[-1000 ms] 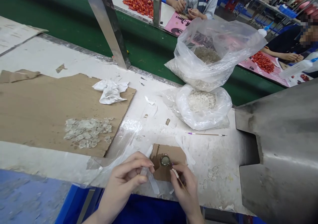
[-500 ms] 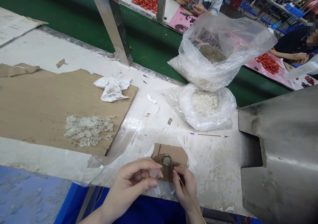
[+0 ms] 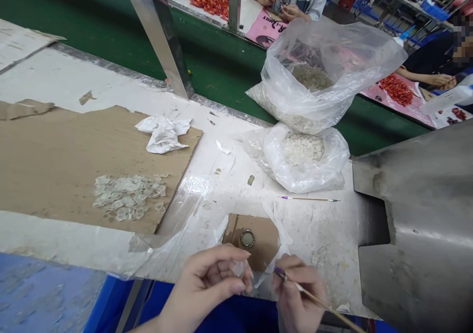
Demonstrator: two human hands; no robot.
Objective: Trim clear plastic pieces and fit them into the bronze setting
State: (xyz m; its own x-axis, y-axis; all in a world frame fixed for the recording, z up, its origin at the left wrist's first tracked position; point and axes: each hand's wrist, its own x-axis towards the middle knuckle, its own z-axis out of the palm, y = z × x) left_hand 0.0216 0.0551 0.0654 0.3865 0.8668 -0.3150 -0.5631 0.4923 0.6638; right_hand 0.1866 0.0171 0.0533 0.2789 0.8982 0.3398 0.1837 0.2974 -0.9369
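My right hand (image 3: pixel 297 291) pinches a thin wooden stick (image 3: pixel 318 301) with a purple tip, a little to the lower right of a round metal-rimmed disc (image 3: pixel 247 239) with a pale green centre. The disc lies on a small cardboard square (image 3: pixel 264 242) and touches neither hand. My left hand (image 3: pixel 209 286) is curled, with a small translucent piece (image 3: pixel 238 269) at its fingertips. The fingers partly hide that piece, and its shape is hard to make out.
A large cardboard sheet (image 3: pixel 62 170) holds clear flakes (image 3: pixel 125 197) and a crumpled white cloth (image 3: pixel 162 135). Two plastic bags (image 3: pixel 305 163) of pale pieces stand behind. A second stick (image 3: pixel 308 199) lies nearby. A metal hood (image 3: pixel 417 224) rises at right; co-workers sit beyond a green belt (image 3: pixel 221 62).
My right hand has moved right and down, away from the disc, carrying the stick. My left hand has shifted slightly right. The disc has stayed on the cardboard square.
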